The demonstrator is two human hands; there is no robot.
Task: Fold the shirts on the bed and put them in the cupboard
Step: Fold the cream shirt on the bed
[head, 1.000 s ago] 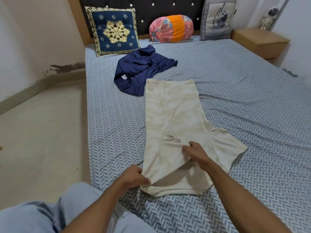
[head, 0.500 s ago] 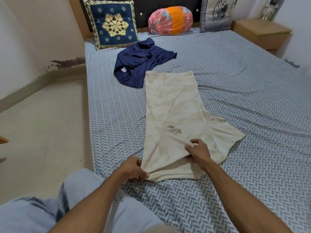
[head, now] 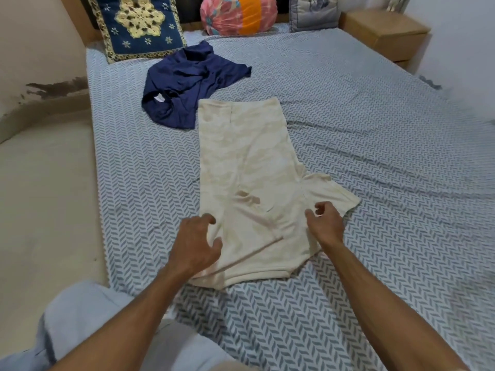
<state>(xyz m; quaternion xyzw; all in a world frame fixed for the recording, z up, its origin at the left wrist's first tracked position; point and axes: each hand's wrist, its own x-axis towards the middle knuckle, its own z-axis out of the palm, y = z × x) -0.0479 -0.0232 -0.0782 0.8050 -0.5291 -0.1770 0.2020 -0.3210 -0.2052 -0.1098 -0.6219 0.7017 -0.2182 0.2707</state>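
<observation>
Cream shirt (head: 246, 167) lies partly folded lengthwise on the bed (head: 375, 129), one sleeve sticking out to the right near the close end. Over its near left edge the left hand (head: 195, 245) has its fingers spread and loosely bent, holding nothing. By the sleeve the right hand (head: 325, 223) has its fingers loosely curled, gripping nothing. Beyond, a crumpled navy shirt (head: 187, 84) touches the cream one's far left corner, near three pillows (head: 136, 25).

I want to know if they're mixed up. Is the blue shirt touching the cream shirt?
Touching. In the head view the blue shirt's lower edge meets the far left corner of the cream shirt, with no bedsheet visible between them.
</observation>
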